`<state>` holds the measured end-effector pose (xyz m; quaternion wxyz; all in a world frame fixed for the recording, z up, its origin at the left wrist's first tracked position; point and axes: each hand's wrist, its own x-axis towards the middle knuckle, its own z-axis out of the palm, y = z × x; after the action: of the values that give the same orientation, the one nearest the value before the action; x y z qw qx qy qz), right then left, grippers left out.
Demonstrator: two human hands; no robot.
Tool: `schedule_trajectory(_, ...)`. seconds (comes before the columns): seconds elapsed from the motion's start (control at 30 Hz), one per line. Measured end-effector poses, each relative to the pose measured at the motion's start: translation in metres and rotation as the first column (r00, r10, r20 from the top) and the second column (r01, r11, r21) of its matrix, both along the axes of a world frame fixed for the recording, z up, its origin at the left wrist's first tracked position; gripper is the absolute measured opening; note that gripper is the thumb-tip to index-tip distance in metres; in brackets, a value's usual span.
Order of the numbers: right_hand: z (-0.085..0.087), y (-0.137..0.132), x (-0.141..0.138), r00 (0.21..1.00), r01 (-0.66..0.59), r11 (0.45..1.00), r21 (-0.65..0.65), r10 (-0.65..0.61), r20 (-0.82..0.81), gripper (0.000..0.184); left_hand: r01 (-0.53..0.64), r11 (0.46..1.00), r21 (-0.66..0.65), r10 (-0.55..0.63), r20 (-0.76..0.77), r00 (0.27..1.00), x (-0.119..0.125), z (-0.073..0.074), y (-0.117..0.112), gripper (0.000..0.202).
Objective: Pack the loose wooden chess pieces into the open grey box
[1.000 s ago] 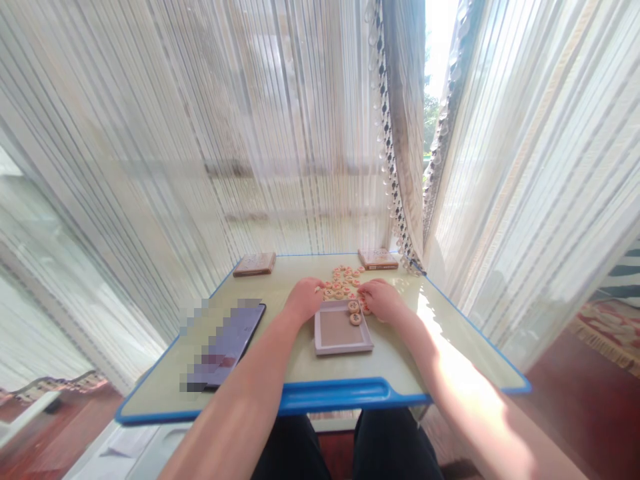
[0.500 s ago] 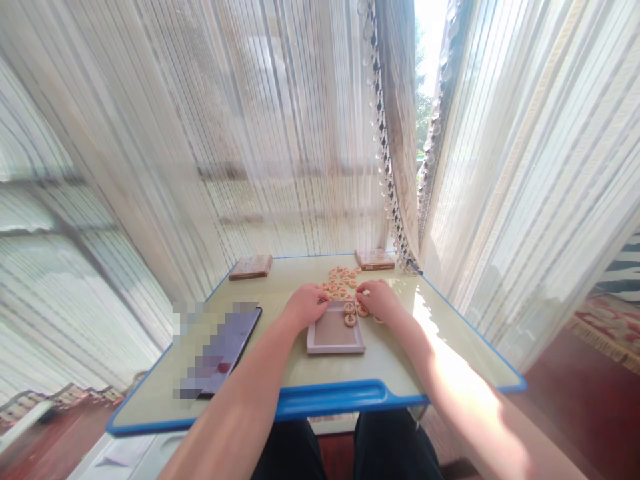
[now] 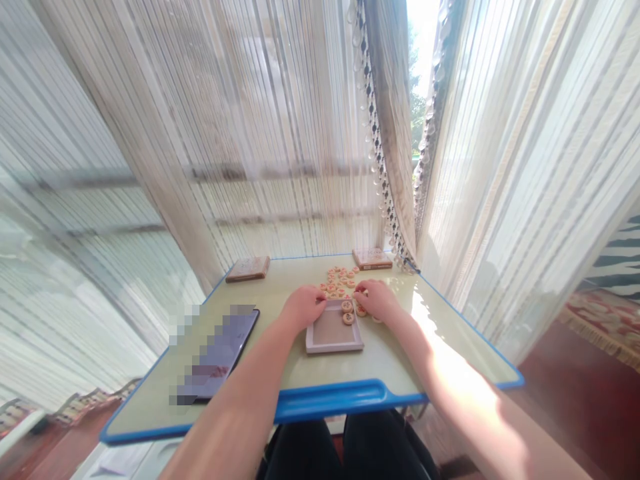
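Note:
A shallow open box (image 3: 334, 347) lies on the table in front of me. Two round wooden Chinese chess pieces (image 3: 348, 319) sit in it along its right side. My left hand (image 3: 305, 307) is closed at the box's far left corner, fingers on its rim. Just beyond the far right corner, my right hand (image 3: 376, 298) pinches what looks like a Chinese chess piece, mostly covered by the fingers. More loose pieces (image 3: 341, 292) with red markings are scattered past the box, and a few lie beside and under my right hand.
A tablet (image 3: 225, 353), partly pixelated, lies left of my left forearm. Flat boxes stand at the table's far left (image 3: 249, 268) and far right (image 3: 373, 259). The table has a blue rim (image 3: 333, 399); string curtains (image 3: 280, 133) hang behind it.
The view has shifted slightly. Both hands stay almost in place at the box, and the same two pieces lie inside it.

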<state>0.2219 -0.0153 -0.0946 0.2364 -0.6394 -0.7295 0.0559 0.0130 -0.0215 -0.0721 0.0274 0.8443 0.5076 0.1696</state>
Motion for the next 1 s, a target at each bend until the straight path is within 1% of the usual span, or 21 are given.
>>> schedule_trajectory(0.17,-0.0020,0.0008,-0.0026,0.999,-0.040,0.999,-0.001,0.040,0.006,0.033,-0.073,0.997,0.008,0.073,0.021,0.997,0.0001,0.0028,-0.0029,0.027)
schedule_trajectory(0.23,-0.0031,0.0007,-0.0035,0.998,-0.056,0.998,0.002,0.056,0.034,0.032,-0.085,0.996,0.023,0.083,0.052,0.995,-0.0002,0.0030,-0.0034,0.027)
schedule_trajectory(0.3,-0.0039,0.0008,-0.0035,0.998,-0.043,0.999,-0.004,0.043,0.051,0.030,-0.093,0.995,0.027,0.090,0.073,0.993,0.0002,0.0028,-0.0033,0.028)
schedule_trajectory(0.37,-0.0043,0.0013,-0.0025,0.999,-0.011,1.000,-0.006,0.011,0.045,0.029,-0.086,0.996,0.020,0.084,0.074,0.994,0.0011,0.0026,-0.0029,0.028)
schedule_trajectory(0.47,-0.0041,0.0017,-0.0003,0.999,0.007,1.000,0.010,-0.007,0.040,0.030,-0.049,0.998,0.025,0.048,0.046,0.998,0.0023,0.0033,-0.0028,0.024)
schedule_trajectory(0.57,-0.0040,0.0018,0.0010,0.999,0.005,0.999,0.035,-0.006,0.032,0.034,-0.015,1.000,0.013,0.015,0.005,1.000,0.0018,0.0046,-0.0035,0.017)
schedule_trajectory(0.67,-0.0047,0.0025,0.0012,1.000,-0.003,1.000,0.031,0.002,0.022,0.035,0.006,1.000,0.012,-0.006,-0.013,1.000,0.0008,0.0050,-0.0038,0.015)
schedule_trajectory(0.83,-0.0044,0.0029,0.0011,0.999,-0.044,0.999,0.004,0.044,-0.002,0.032,-0.003,1.000,0.017,0.003,-0.019,1.000,0.0004,0.0044,-0.0021,0.014)
schedule_trajectory(0.9,-0.0035,0.0020,0.0008,1.000,-0.016,1.000,-0.004,0.016,-0.011,0.031,-0.018,1.000,0.014,0.018,-0.022,1.000,-0.0003,0.0039,-0.0013,0.015)
schedule_trajectory(1.0,-0.0030,0.0014,0.0004,0.993,0.093,0.995,-0.046,-0.096,-0.067,0.033,-0.027,1.000,0.015,0.028,-0.016,0.999,-0.0016,0.0025,-0.0004,0.016)
